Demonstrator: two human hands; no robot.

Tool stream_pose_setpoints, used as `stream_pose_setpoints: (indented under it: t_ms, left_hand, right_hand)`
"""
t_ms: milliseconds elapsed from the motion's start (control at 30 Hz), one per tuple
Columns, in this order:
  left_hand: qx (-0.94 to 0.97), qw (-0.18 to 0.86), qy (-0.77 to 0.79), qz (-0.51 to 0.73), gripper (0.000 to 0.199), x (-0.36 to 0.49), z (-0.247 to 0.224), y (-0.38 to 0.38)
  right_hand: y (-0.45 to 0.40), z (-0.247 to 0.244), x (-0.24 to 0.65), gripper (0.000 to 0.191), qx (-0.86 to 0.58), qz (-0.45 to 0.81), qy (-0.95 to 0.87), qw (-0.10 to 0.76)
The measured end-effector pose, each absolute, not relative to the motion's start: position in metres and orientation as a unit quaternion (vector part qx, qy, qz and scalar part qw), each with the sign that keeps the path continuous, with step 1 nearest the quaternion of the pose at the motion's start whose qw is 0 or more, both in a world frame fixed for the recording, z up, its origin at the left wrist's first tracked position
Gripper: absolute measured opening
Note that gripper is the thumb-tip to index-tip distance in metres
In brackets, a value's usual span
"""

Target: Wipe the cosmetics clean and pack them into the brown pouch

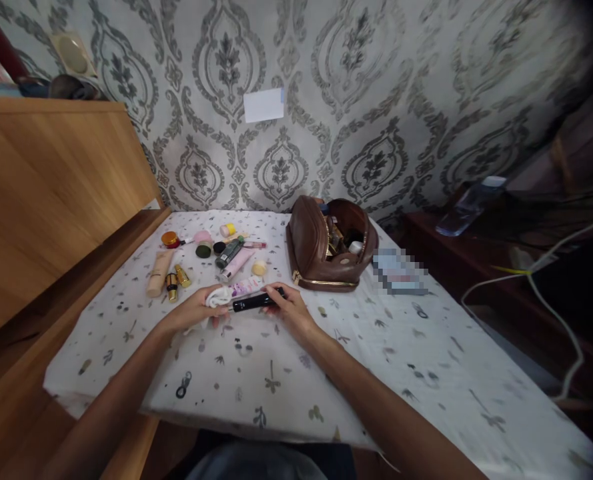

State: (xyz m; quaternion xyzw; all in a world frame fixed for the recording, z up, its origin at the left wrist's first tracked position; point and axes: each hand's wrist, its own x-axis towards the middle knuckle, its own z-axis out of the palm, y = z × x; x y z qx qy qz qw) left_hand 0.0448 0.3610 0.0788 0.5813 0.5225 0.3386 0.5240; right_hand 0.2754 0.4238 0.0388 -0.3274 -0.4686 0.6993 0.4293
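My right hand (290,307) is closed around one end of a slim black cosmetic tube (252,303), which lies nearly level above the tablecloth. Bunched in my left hand (196,311) is a white cloth (219,297), held against the tube's left end. Just behind my hands lies a white tube with purple print (246,287). Farther back are a pink tube (237,264), a dark green bottle (230,253) and a small cream-yellow jar (259,268). To the left are a beige tube (160,272) and two small gold-and-black bottles (171,287).
An unzipped brown cosmetic bag (316,247) with items inside stands at the back right. Beside it lies a pixelated flat object (400,272). A wooden panel (61,193) borders the left. At right, a clear bottle (469,207) and a white cable (571,320) sit beyond the table.
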Motion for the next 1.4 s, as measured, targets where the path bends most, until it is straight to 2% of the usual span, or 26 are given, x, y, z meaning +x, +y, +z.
stream_pose_setpoints:
  t_ms: [167, 233, 367, 533, 633, 733, 867, 1000, 1167, 1300, 1400]
  left_hand:
    - [0.598, 0.455, 0.554, 0.358, 0.033, 0.041, 0.069, 0.362]
    - [0.627, 0.381, 0.586, 0.343, 0.032, 0.036, 0.070, 0.367]
    - [0.657, 0.124, 0.700, 0.249, 0.030, 0.019, 0.087, 0.403]
    - [0.636, 0.023, 0.758, 0.144, 0.021, 0.005, 0.111, 0.493]
    - [0.636, 0.032, 0.768, 0.062, 0.021, 0.005, 0.114, 0.544]
    - [0.641, 0.063, 0.765, -0.008, 0.031, 0.007, 0.112, 0.577]
    - [0.636, 0.074, 0.767, -0.039, 0.034, 0.010, 0.105, 0.593]
    - [0.635, 0.076, 0.769, 0.004, 0.033, 0.012, 0.105, 0.589]
    - [0.640, 0.098, 0.752, 0.126, 0.035, 0.001, 0.128, 0.561]
    - [0.671, 0.198, 0.687, 0.198, 0.048, 0.003, 0.136, 0.514]
    - [0.706, 0.295, 0.616, 0.188, 0.044, 0.021, 0.127, 0.473]
  right_hand:
    - [0.424, 0.032, 0.279, 0.041, -0.317, 0.687, -0.511, 0.406]
    - [0.425, 0.030, 0.279, 0.036, -0.329, 0.649, -0.561, 0.395]
    - [0.425, 0.031, 0.280, 0.019, -0.356, 0.499, -0.688, 0.388]
    - [0.424, 0.034, 0.284, 0.017, -0.372, 0.328, -0.783, 0.376]
    - [0.427, 0.032, 0.286, 0.022, -0.374, 0.290, -0.800, 0.368]
    - [0.430, 0.028, 0.287, 0.028, -0.378, 0.279, -0.802, 0.369]
    - [0.431, 0.026, 0.288, 0.025, -0.371, 0.275, -0.802, 0.378]
    - [0.431, 0.030, 0.290, 0.020, -0.364, 0.273, -0.793, 0.404]
    - [0.432, 0.034, 0.295, 0.017, -0.369, 0.278, -0.768, 0.444]
    - [0.435, 0.035, 0.297, 0.024, -0.389, 0.323, -0.732, 0.457]
    - [0.439, 0.032, 0.298, 0.031, -0.399, 0.378, -0.693, 0.467]
